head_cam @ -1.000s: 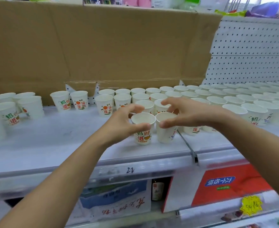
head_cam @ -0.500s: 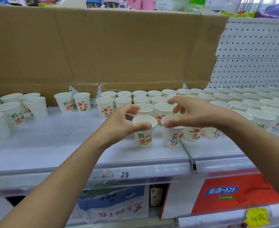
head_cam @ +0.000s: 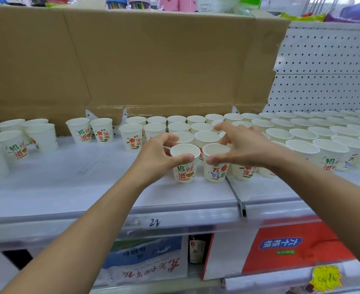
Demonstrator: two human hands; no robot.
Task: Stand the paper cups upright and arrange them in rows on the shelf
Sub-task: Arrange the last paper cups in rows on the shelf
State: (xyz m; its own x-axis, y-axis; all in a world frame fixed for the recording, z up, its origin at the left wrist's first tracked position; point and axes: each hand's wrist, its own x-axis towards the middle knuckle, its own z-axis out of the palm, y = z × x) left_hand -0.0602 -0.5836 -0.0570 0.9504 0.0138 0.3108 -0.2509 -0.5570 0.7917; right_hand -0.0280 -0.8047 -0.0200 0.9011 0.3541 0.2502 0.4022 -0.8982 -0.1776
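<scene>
Lining up cups
Mid-frame on the shelf point(head_cam: 68, 183), my left hand point(head_cam: 160, 159) pinches one cup point(head_cam: 185, 170), my right hand point(head_cam: 245, 148) the next cup point(head_cam: 215, 172). Next: slide both snug beside the row point(head_cam: 302, 147).

Two hands point(head_cam: 156, 160), dozens of paper cups point(head_cam: 184, 174)

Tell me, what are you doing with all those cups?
A person is lining up paper cups on a white shop shelf. The left hand grips a white paper cup with green print by its rim; the right hand holds the blue-printed cup beside it. Both stand upright, with neat rows behind.
</scene>
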